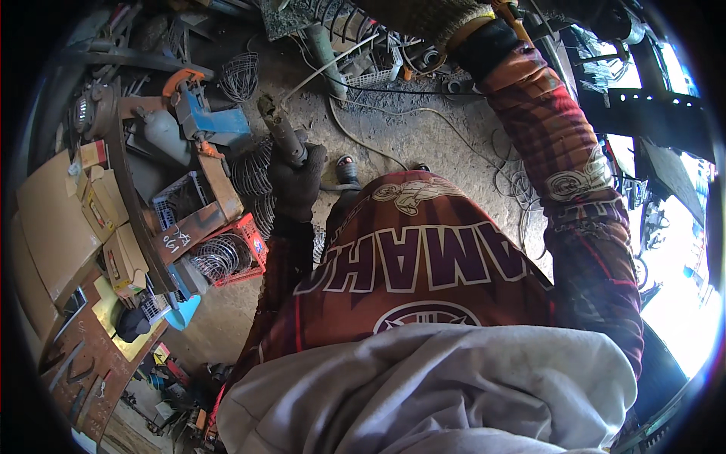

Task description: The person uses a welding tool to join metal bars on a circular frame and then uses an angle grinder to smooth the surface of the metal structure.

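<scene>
My left hand (296, 181), in a dark glove, is closed around a worn welding electrode holder (283, 135). A thin pale welding rod (327, 69) sticks out from its jaw, slanting up and to the right toward a greenish metal tube (325, 60). At the top edge is my right hand (427, 19), in a knit glove at the end of my outstretched arm. Its fingers run into the picture's edge, so whether it grips anything cannot be seen. Curved metal rods (340, 19) and a flat metal plate (289, 19) lie near it.
To the left stands a bench with a blue and orange clamp-like tool (208, 113), a grey bottle (164, 136) and cardboard boxes (57, 219). Below it, a red crate (246, 250) holds wire coils (221, 257). Cables (446, 117) trail over the concrete floor. Dark metal frames (658, 102) stand at right.
</scene>
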Demonstrator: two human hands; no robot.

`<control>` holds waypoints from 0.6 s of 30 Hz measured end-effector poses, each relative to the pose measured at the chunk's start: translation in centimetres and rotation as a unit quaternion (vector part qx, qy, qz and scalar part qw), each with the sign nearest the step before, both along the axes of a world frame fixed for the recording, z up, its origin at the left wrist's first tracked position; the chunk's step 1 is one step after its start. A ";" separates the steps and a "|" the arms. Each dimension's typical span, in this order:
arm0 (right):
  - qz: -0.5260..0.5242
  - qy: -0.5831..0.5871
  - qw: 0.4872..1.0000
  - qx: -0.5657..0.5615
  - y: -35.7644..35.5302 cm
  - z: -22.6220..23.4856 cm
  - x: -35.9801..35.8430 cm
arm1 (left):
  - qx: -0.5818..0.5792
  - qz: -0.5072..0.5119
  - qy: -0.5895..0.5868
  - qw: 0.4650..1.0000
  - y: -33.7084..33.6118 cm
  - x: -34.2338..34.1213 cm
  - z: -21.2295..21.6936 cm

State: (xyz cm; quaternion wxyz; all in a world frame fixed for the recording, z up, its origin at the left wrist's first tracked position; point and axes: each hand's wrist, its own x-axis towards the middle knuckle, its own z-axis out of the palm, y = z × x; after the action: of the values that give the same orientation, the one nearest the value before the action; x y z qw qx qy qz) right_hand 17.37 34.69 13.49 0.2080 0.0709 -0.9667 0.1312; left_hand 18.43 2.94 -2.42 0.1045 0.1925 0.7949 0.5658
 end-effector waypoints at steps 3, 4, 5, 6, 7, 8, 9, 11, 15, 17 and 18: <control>0.004 0.020 1.000 0.023 0.1 -0.4 0.1 | 0.017 -0.001 -0.048 0.999 -0.4 -0.2 -1.7; 0.004 0.027 0.999 0.033 0.0 -0.5 0.2 | 0.021 -0.003 -0.056 0.998 -0.5 -0.2 -2.1; 0.006 0.032 0.999 0.036 0.1 -0.6 0.2 | 0.024 -0.007 -0.065 0.998 -0.5 -0.4 -2.4; 0.008 0.038 0.998 0.039 0.2 -0.6 0.2 | 0.015 -0.012 -0.067 0.998 -0.5 -0.6 -2.5; 0.010 0.044 0.998 0.041 0.3 -0.7 0.1 | 0.005 -0.018 -0.068 0.997 -0.6 -0.7 -2.6; 0.017 0.050 0.997 0.049 0.4 -0.8 0.1 | -0.006 -0.024 -0.071 0.997 -0.5 -0.8 -2.5; 0.024 0.055 0.996 0.058 0.6 -1.0 0.0 | -0.011 -0.023 -0.081 0.996 -0.4 -0.8 -2.3; 0.024 0.054 0.996 0.064 0.5 -1.0 -0.1 | -0.023 -0.021 -0.100 0.994 -0.3 -0.8 -1.7; -0.004 0.008 1.000 0.029 -0.1 -0.1 0.3 | 0.009 -0.026 -0.071 0.997 0.1 -0.7 -1.8; -0.026 -0.018 0.999 0.016 -0.3 0.5 0.5 | 0.019 -0.021 -0.093 0.995 0.6 -0.6 -1.1; -0.041 -0.028 0.999 0.020 -0.5 0.8 0.7 | 0.025 -0.028 -0.064 0.997 0.8 -0.6 -1.1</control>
State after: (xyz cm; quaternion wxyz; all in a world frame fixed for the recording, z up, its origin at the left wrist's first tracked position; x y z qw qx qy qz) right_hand 18.04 34.19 14.28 0.1849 0.0313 -0.9766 0.1055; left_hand 17.81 3.78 -3.50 0.1662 0.1805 0.7664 0.5937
